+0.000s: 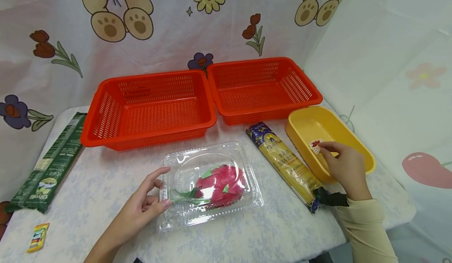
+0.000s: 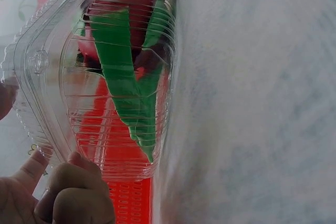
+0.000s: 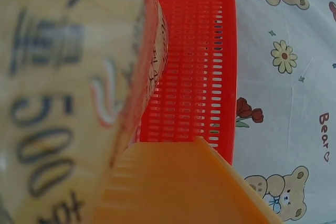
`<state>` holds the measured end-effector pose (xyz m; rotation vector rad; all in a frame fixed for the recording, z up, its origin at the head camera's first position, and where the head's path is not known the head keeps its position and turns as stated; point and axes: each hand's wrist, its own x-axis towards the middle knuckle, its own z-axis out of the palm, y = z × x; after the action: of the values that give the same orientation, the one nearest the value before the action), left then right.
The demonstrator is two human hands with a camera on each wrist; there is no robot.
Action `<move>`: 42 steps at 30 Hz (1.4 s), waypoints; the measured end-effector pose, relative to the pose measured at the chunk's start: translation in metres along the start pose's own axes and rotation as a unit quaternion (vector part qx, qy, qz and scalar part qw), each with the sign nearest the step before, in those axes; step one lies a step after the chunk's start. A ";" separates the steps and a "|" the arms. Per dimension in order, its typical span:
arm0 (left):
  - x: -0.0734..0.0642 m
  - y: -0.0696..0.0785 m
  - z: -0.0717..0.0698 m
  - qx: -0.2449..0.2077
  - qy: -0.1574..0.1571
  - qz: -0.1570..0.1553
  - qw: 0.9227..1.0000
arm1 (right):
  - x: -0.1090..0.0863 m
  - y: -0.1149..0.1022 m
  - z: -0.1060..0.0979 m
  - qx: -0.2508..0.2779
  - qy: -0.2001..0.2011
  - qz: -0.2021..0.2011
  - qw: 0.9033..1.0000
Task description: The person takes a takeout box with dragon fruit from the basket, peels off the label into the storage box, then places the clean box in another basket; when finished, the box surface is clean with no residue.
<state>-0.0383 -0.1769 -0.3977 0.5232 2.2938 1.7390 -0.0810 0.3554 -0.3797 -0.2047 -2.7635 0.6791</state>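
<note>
In the head view, a clear plastic clamshell box lies on the table with a pink dragon fruit with green tips inside. My left hand holds the box's left edge, thumb and index finger at the rim. The left wrist view shows the other fingers curled against its side. At the right, my right hand reaches over the yellow basin and pinches a small white piece with a red picture between thumb and fingertips. The right wrist view does not show this hand.
Two red plastic baskets stand side by side at the back. A yellow pasta pack lies beside the basin, near my right wrist. A long green packet and a small yellow packet lie at the left.
</note>
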 end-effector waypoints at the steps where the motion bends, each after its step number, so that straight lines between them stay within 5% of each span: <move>1: 0.000 0.000 0.000 0.001 0.000 0.000 1.000 | 0.000 0.000 0.000 -0.001 -0.002 0.002 1.000; 16: 0.000 0.001 0.000 -0.002 0.000 -0.003 1.000 | 0.000 -0.002 0.000 -0.004 -0.006 0.023 1.000; 29: -0.001 0.001 0.000 0.000 -0.002 0.008 1.000 | 0.000 -0.002 0.001 -0.023 0.000 -0.005 1.000; 35: -0.001 0.002 0.000 -0.005 -0.002 0.008 1.000 | 0.002 -0.003 -0.004 -0.007 -0.020 0.038 0.999; 42: 0.000 0.001 0.000 -0.005 -0.002 0.007 1.000 | 0.002 -0.010 -0.019 0.025 0.050 0.036 0.998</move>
<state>-0.0379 -0.1767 -0.3970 0.5416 2.2827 1.7527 -0.0775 0.3553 -0.3581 -0.3185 -2.6523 0.7350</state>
